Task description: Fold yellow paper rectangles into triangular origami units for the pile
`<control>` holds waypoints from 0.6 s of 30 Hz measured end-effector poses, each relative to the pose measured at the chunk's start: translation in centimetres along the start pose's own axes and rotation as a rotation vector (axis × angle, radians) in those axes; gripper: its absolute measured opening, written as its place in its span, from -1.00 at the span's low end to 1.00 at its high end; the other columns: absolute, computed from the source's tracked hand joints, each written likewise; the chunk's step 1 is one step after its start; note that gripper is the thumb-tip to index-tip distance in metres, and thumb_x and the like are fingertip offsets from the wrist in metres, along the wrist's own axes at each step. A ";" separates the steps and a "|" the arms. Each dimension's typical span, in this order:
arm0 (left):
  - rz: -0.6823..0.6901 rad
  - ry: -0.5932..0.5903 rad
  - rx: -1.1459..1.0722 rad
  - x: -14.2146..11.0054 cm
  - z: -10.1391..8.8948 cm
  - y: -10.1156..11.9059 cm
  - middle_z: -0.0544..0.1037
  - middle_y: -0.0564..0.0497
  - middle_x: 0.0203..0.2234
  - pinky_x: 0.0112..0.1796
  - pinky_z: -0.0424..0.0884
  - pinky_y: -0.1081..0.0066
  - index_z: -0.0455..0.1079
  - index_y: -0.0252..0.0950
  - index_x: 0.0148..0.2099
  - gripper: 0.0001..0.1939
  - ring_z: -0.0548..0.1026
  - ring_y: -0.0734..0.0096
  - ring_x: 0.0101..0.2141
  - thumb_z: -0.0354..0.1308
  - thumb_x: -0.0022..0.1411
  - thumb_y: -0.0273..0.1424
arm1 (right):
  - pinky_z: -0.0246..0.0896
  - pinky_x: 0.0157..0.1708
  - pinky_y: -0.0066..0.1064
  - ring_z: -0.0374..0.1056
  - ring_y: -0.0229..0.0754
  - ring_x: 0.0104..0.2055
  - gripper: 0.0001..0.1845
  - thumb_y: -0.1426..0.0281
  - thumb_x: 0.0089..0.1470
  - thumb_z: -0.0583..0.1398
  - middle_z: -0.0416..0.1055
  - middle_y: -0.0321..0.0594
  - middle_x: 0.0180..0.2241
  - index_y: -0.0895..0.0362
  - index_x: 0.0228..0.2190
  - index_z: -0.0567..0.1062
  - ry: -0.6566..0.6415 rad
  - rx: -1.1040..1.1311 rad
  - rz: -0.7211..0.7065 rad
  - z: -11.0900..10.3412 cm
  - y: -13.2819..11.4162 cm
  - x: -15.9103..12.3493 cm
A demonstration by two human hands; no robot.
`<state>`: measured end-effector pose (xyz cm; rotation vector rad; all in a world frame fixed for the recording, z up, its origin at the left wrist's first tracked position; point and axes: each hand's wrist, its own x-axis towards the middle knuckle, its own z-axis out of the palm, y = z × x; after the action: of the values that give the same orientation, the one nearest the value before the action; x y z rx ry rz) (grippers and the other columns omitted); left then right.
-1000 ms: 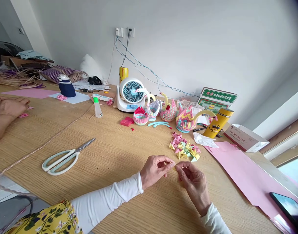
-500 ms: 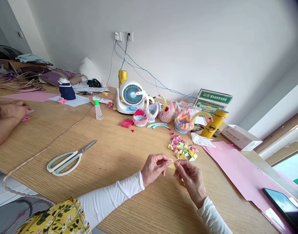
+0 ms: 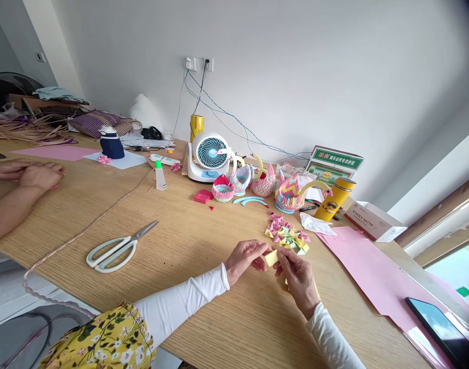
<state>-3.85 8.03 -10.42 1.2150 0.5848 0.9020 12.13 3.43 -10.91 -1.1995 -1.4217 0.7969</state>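
Note:
My left hand [image 3: 245, 259] and my right hand [image 3: 297, 274] meet over the wooden table [image 3: 188, 241], both pinching a small folded yellow paper piece [image 3: 272, 257]. More yellow paper shows under my right hand. Just beyond lies a pile of folded pink, yellow and green paper pieces [image 3: 287, 235]. Both arms wear white sleeves.
Scissors [image 3: 117, 246] lie to the left. Paper swans and baskets [image 3: 257, 180], a small fan [image 3: 208, 155], a glue bottle [image 3: 160, 176] and a yellow flask [image 3: 333, 199] stand further back. Pink paper sheets [image 3: 372, 277] and a phone [image 3: 442, 330] lie right. Another person's hands [image 3: 30, 174] rest at far left.
The yellow paper piece has turned from edge-on to showing its flat face between my fingers. My hands stayed together; the view shifted slightly.

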 end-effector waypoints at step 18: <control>-0.188 -0.173 -0.218 -0.1 -0.3 -0.5 0.53 -0.05 -0.42 -0.50 0.39 0.55 0.40 -0.38 -0.12 -0.52 0.49 0.50 -0.46 0.27 0.03 -0.12 | 0.16 -0.56 -0.55 0.21 -0.37 -0.54 -0.63 0.21 -0.12 0.35 0.38 -0.34 -0.50 0.12 -0.24 0.53 0.084 0.556 0.302 1.1 -0.3 -0.9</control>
<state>-4.04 8.07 -11.05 1.0109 0.4414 0.6756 10.92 2.61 -11.10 -1.0008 -0.8698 1.2390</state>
